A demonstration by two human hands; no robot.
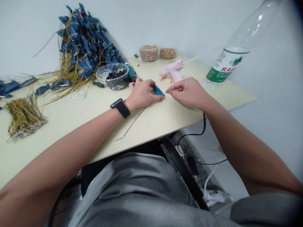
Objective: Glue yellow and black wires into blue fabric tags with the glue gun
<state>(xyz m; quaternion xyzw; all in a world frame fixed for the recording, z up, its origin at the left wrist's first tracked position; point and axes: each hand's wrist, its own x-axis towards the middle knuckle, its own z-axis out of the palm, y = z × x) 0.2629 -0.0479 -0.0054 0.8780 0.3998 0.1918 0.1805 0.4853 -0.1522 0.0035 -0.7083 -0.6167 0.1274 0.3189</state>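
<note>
Grey shirt (127,186) nearest; before the glue gun (175,72), left fingers (157,98) hold a blue piece (158,90), pinched right fingers (174,87) apparently working it, needing steadiness.

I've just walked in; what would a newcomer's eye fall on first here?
Probably the big heap of blue pieces and yellow strands at the back left. Next, the large clear bottle at the right, with a pink glue gun left of it. In front, the left hand holds a small blue piece.

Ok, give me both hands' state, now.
Left hand: closed, holding a blue piece.
Right hand: pinched closed; whether it holds anything cannot be told.
</note>
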